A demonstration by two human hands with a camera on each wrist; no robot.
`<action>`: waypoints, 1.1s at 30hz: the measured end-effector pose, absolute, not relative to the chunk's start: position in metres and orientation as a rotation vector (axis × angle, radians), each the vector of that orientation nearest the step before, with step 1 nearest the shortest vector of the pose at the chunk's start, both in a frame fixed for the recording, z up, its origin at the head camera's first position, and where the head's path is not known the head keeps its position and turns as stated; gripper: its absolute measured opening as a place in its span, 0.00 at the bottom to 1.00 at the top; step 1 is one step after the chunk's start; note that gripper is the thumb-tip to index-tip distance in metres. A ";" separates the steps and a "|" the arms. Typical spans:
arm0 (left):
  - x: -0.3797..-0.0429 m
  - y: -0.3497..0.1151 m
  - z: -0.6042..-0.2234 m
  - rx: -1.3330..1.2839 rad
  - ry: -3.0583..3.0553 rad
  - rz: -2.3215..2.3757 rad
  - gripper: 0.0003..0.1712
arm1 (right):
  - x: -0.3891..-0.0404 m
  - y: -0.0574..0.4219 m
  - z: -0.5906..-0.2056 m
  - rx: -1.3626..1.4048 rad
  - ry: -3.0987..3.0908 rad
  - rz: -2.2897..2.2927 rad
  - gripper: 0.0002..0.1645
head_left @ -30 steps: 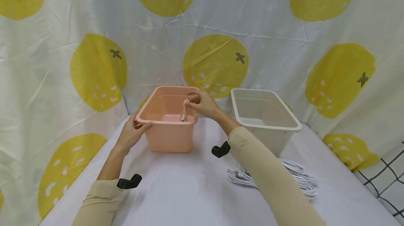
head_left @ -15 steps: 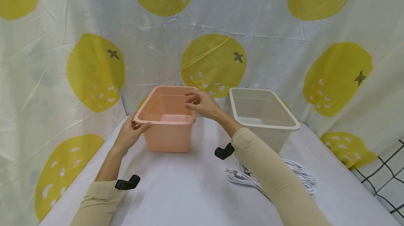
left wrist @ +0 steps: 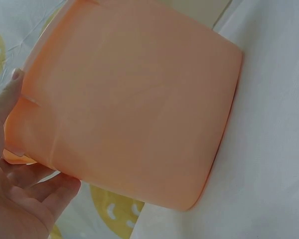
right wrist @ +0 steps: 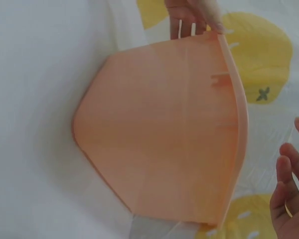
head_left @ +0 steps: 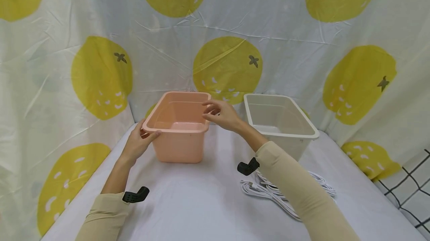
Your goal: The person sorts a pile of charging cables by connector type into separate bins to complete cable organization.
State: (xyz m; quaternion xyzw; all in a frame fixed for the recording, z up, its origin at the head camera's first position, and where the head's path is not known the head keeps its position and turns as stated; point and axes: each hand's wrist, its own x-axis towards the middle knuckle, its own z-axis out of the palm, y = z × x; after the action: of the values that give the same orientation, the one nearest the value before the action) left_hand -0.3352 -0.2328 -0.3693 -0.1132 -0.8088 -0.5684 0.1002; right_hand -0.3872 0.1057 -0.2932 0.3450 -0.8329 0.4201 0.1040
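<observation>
The salmon-pink plastic bin (head_left: 179, 147) stands on the table at left of centre. My left hand (head_left: 136, 145) grips its front left rim corner, with the thumb at the rim and the other fingers under it along the side, as the left wrist view shows. My right hand (head_left: 223, 116) hovers by the bin's right rim, fingers loosely bent and holding nothing. In the right wrist view the right hand's fingers (right wrist: 289, 184) appear apart from the rim. The visible floor of the bin shows no cable; its near part is hidden behind the front wall.
An off-white bin (head_left: 292, 145) stands to the right, partly behind my right forearm. Bundles of white cable (head_left: 260, 192) lie on the table, partly under that forearm in the view. A lemon-print curtain (head_left: 161, 65) hangs behind; a black wire grid (head_left: 413, 188) is far right.
My right hand let go of a small tied cable bundle into the pink bin; the bundle is out of sight. The hand then drew slightly right. The left hand has kept its grip.
</observation>
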 end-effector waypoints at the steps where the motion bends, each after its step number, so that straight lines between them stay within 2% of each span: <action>1: -0.332 -0.231 -0.366 -0.336 -2.391 -1.683 0.54 | -0.386 0.107 -0.293 1.017 -2.454 1.236 0.27; 13: -0.317 -0.224 -0.353 -0.357 -2.400 -1.668 0.52 | -0.376 0.125 -0.294 1.050 -2.437 1.233 0.25; 23: -0.342 -0.236 -0.379 -0.352 -2.393 -1.640 0.53 | -0.367 0.146 -0.293 1.032 -2.425 1.208 0.25; 33: -0.342 -0.236 -0.379 -0.349 -2.394 -1.609 0.55 | -0.358 0.163 -0.293 1.009 -2.432 1.190 0.25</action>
State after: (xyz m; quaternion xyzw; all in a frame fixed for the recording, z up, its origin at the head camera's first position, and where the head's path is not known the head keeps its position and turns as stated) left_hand -0.3417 -0.2357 -0.3788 -0.1192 -0.8181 -0.5500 0.1179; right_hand -0.3583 0.1633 -0.2931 0.3463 -0.8351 0.4085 0.1257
